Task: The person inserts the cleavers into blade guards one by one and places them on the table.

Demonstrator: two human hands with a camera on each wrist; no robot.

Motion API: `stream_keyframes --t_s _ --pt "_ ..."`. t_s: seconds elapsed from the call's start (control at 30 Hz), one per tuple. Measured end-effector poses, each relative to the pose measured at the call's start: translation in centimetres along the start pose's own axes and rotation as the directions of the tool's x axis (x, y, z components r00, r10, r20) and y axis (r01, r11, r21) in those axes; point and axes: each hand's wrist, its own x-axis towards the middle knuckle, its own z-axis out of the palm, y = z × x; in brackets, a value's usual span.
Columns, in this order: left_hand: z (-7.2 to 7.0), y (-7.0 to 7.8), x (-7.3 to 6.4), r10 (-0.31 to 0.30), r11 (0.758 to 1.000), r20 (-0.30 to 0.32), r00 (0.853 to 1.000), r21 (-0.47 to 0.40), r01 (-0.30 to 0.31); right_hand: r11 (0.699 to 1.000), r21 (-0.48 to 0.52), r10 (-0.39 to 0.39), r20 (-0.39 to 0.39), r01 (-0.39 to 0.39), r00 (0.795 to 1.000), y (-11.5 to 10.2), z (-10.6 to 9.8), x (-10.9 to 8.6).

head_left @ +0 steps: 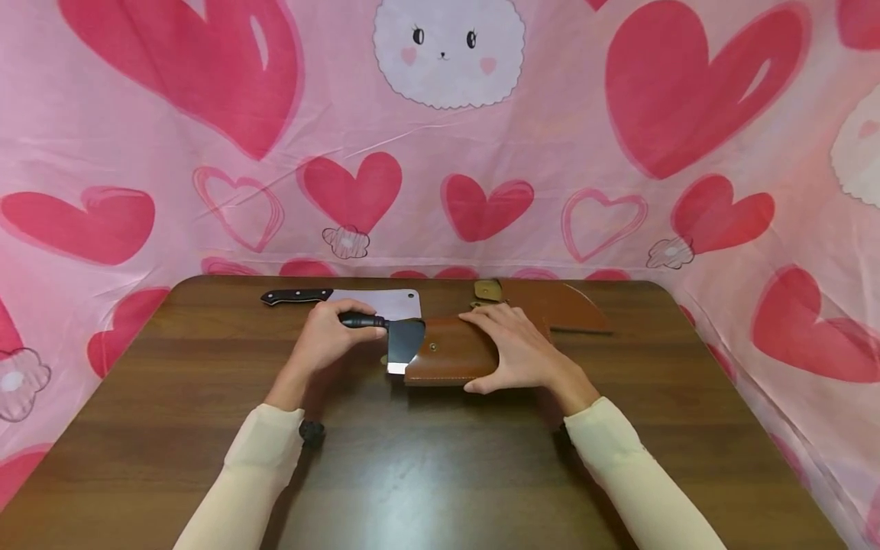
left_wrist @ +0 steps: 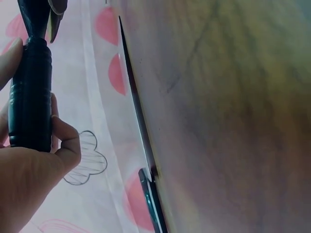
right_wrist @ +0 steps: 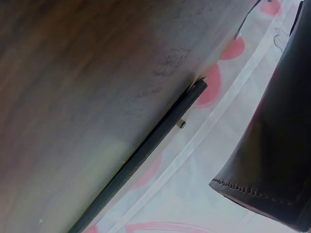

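My left hand [head_left: 323, 340] grips the black handle [left_wrist: 30, 97] of a cleaver, its fingers and thumb around it in the left wrist view. The dark blade [head_left: 406, 340] with a bright edge points right and sits partly inside a brown leather knife sheath [head_left: 450, 355]. My right hand [head_left: 519, 347] holds that sheath from its right side, thumb at the near edge and fingers over the far edge. In the right wrist view the sheath [right_wrist: 277, 145] shows above the table, while the hand is out of sight. The sheath hides the rest of the blade.
Behind my left hand lies a second cleaver [head_left: 371, 299] with a black riveted handle pointing left. Another brown sheath [head_left: 557, 302], with a tan snap strap [head_left: 488, 290], lies at the back right of the wooden table [head_left: 426, 473]. A pink heart-patterned cloth [head_left: 419, 130] hangs behind.
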Motion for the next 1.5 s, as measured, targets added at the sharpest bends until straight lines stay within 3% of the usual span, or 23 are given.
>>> stream_keyframes --t_s 0.5,0.93,1.23,1.5 --pt "0.8 0.5 0.4 0.047 0.999 -0.033 0.998 0.008 -0.047 1.0 0.003 -0.008 0.004 0.008 1.0 -0.4 -0.4 0.5" --pt "1.1 1.3 0.7 0.033 0.999 -0.018 0.999 -0.007 -0.033 1.0 -0.003 -0.011 0.008 0.011 1.0 -0.9 -0.5 1.3" --pt "1.7 1.1 0.7 0.087 0.996 -0.038 0.996 0.001 -0.087 1.0 0.005 -0.024 0.01 0.024 1.0 -0.9 -0.2 1.3" --pt "2.4 1.6 0.9 0.077 0.997 -0.045 0.996 -0.001 -0.078 0.999 0.021 -0.024 0.005 0.024 1.0 -1.1 -0.1 1.6"
